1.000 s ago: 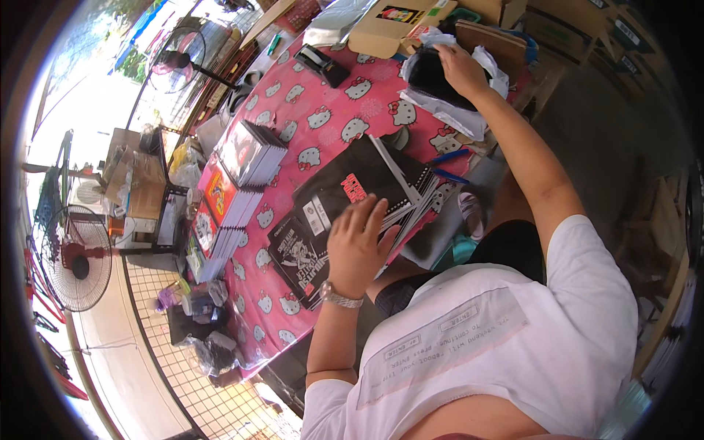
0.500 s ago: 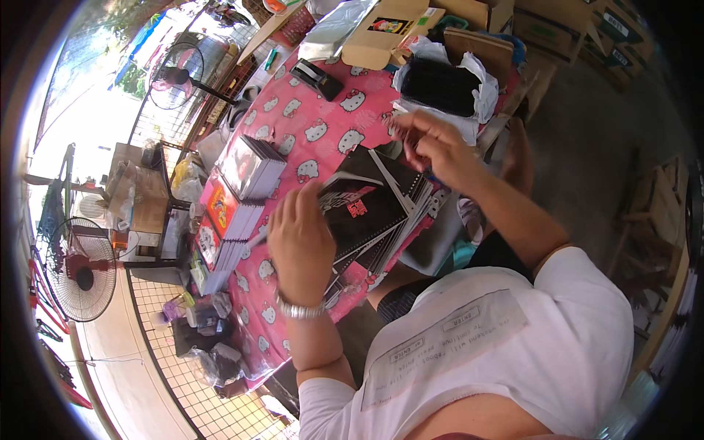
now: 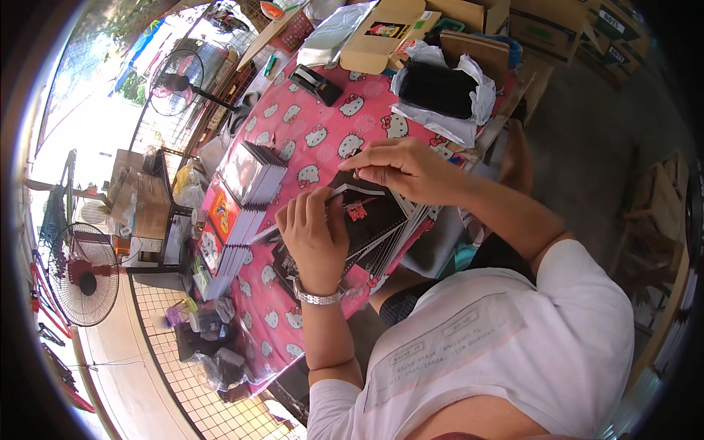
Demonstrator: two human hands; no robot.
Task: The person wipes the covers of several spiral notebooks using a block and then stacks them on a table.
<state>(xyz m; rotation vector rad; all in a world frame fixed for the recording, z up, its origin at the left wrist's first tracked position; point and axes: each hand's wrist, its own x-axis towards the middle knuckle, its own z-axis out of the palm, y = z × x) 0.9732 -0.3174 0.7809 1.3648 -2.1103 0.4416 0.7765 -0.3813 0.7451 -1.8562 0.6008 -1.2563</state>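
A stack of black-covered notebooks (image 3: 367,233) with red print on top lies fanned on the table in front of me. My left hand (image 3: 314,238), with a silver watch on the wrist, has its fingers curled over the left edge of a black notebook and thumb toward the cover. Above the stack's far side, my right hand (image 3: 411,172) is closed, its thumb and forefinger pinched near that notebook's far corner. What lies between those fingertips is too small to make out. Pale page edges show between the two hands.
Wire-bound notebooks with bright covers (image 3: 224,209) stand stacked at the left. A black tape dispenser (image 3: 315,84) sits farther back on the pink tablecloth (image 3: 282,121). Black items in white wrapping (image 3: 438,92) lie at the far right, near an opened cardboard box (image 3: 374,37). Two fans (image 3: 84,282) stand left.
My right hand has moved left and a little nearer, and its fingers have come together. My left hand has shifted slightly right over the notebook's edge.
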